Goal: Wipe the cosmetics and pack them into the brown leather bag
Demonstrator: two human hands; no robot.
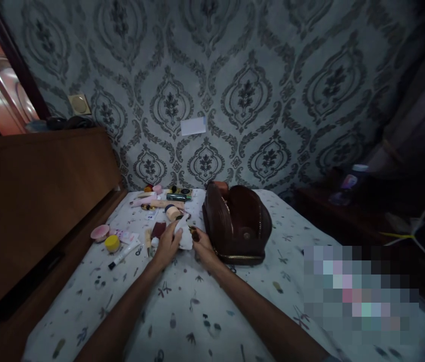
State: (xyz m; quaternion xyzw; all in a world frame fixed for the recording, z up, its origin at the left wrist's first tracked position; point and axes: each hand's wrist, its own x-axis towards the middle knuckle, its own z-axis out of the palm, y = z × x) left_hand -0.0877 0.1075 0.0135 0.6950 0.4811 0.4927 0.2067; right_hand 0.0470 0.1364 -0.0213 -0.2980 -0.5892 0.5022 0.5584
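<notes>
In the head view, my left hand [167,246] is closed on a crumpled white tissue or cloth [185,238]. My right hand [203,247] is beside it, fingers pinched round a small dark-gold item [194,233] that touches or nearly touches the white piece; its kind is too small to make out. Just right of that hand, a dark brown handbag [218,229] stands upright with its zipped top gaping. Beyond the left hand lie a beige bottle with a dark cap [173,212] and a dark red flat item [158,230].
Cosmetics are spread over the bed's left side: a pink round container [100,232], a yellow-lidded jar [112,244], a white tube [124,254], a dark green tube [176,197]. A wooden board [42,201] borders the left. A plastic bottle [348,185] stands at right. The lower right is pixelated.
</notes>
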